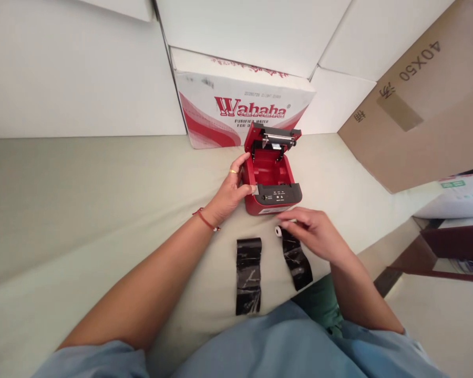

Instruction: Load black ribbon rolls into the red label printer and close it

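From my view, my left hand (230, 191) grips the near-left side of the open red printer (270, 173). My right hand (309, 228) hovers by its front, fingers loosely curled over the small black roll (278, 231); I can't tell whether they pinch it. A flat black strip (248, 275) lies between my forearms.

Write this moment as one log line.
left hand: on red printer | lid: open | right hand: near black roll, contact unclear | other roll: at left

Printer (251, 202), red and black; two strips (248, 278) (297, 262), black; Wahaha box (208, 105), white with red waves; surface (102, 194), pale green; shirt (260, 346), blue.
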The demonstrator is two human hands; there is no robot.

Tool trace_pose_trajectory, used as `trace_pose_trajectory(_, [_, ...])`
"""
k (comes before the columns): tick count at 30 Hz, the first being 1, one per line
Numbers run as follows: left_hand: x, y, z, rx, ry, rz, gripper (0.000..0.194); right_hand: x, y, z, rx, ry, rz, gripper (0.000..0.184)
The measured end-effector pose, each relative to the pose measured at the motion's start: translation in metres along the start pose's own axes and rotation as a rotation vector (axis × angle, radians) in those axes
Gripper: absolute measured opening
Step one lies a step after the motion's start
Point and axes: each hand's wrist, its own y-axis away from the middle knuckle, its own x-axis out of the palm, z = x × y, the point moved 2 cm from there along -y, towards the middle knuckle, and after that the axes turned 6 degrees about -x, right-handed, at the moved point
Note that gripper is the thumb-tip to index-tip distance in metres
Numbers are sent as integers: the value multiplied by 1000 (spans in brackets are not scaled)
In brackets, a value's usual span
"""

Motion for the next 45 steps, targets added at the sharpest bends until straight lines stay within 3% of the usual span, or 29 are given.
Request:
trace_pose_trajectory(2, [0, 0, 0, 8, -10, 10, 95, -16, 9, -13, 49, 80, -84, 22])
trace_pose_trajectory(5, [1, 0, -1, -4, -4, -10, 94, -24, 19, -26, 73, 207, -42, 22])
trace_pose_trajectory(11, [1, 0, -2, -40, 18, -4, 96, -8, 21, -33, 118, 462, 188, 36])
trace_pose_trajectory(18, [1, 0, -1, -40, 15, -13, 97, -3, 13, -31, 76, 453, 254, 41])
trace_pose_trajectory(21, [2, 0, 0, -39, 8, -8, 97, 2, 10, -28, -5, 471, 254, 47])
trace_pose_trajectory(24, [2, 0, 1, -24, -3, -5, 97, 9, 5, -23, -176, 503, 295, 52])
trace_pose_trajectory(28, [0, 0, 1, 26, -102, -30, 88, 14, 2, -22, -278, 547, 328, 45])
trace_pose_trajectory(36, [-3, 3, -3, 18, -154, -53, 75, 7, 15, -26, -223, 404, 126, 39])
trace_pose_trajectory(39, [-4, 3, -3, 20, -171, -57, 74, 17, 19, -35, -252, 319, 26, 38])
trace_pose_trajectory(45, [-6, 2, 0, 30, -183, -49, 73, 36, 34, -58, -165, 248, -140, 39])
